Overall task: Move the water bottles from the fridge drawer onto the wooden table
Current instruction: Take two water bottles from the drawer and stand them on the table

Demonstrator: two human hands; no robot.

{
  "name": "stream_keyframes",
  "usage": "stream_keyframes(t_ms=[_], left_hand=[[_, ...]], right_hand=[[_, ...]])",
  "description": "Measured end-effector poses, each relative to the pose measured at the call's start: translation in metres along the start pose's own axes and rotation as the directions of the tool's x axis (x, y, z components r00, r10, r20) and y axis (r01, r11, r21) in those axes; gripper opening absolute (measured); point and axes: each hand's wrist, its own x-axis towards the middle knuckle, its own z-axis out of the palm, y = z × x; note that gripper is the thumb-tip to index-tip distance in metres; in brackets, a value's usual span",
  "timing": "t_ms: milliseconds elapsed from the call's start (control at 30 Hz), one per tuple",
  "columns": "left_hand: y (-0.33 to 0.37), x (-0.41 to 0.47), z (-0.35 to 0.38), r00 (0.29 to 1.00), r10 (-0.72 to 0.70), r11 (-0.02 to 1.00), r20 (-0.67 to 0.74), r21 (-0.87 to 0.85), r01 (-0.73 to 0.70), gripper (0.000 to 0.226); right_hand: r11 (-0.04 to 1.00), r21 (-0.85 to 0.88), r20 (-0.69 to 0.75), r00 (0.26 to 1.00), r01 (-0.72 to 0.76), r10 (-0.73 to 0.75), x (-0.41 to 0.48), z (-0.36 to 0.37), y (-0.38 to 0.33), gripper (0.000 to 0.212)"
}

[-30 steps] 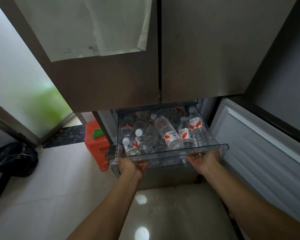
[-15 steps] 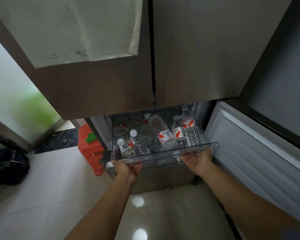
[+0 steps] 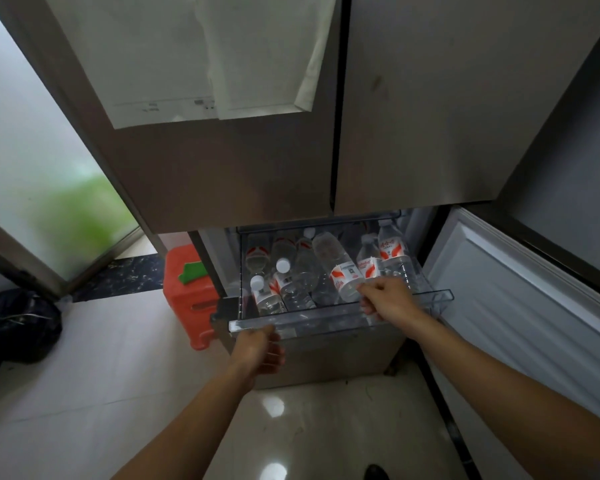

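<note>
Step in hand: first pick. Drawer (image 3: 440, 295) is pulled out at lower centre of frame, bottles (image 3: 293, 289) lie piled inside, none out yet. Right hand (image 3: 387, 299) reaches over the front rim, fingers curled at the base of the middle bottle (image 3: 340, 271); can't tell if gripped. Left hand (image 3: 260, 348) sits loosely open under the rim's left end. Next, I'd say: close on that bottle, lift it clear. Table not in view
</note>
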Motion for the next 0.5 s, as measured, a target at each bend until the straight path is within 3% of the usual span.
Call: stream_keyframes(t_ms=[67, 167, 333, 433, 500], left_hand=[[0.001, -0.002, -0.003, 0.998, 0.046, 0.998, -0.031, 0.05, -0.044, 0.029], [0.003, -0.004, -0.009, 0.987, 0.114, 0.992, -0.11, 0.062, -0.108, 0.023], [0.005, -0.004, -0.03, 0.951, 0.159, 0.987, -0.265, 0.037, -0.154, 0.022], [0.015, -0.003, -0.038, 0.917, 0.203, 0.979, -0.343, 0.075, -0.189, 0.021], [0.024, 0.002, -0.041, 0.893, 0.24, 0.971, -0.382, 0.104, -0.217, 0.021]], right_hand=[[0.994, -0.082, 0.026, 0.997, 0.072, -0.07, 0.016, 0.013, -0.017, 0.027], [0.995, -0.075, 0.121, 0.991, 0.069, -0.06, 0.045, 0.042, -0.04, 0.031], [0.994, 0.067, 0.216, 0.974, -0.089, 0.073, 0.095, 0.1, -0.069, 0.033], [0.942, 0.211, 0.32, 0.929, -0.26, 0.185, 0.114, 0.126, -0.085, 0.032], [0.928, 0.197, 0.37, 0.901, -0.316, 0.228, 0.126, 0.138, -0.089, 0.025]])
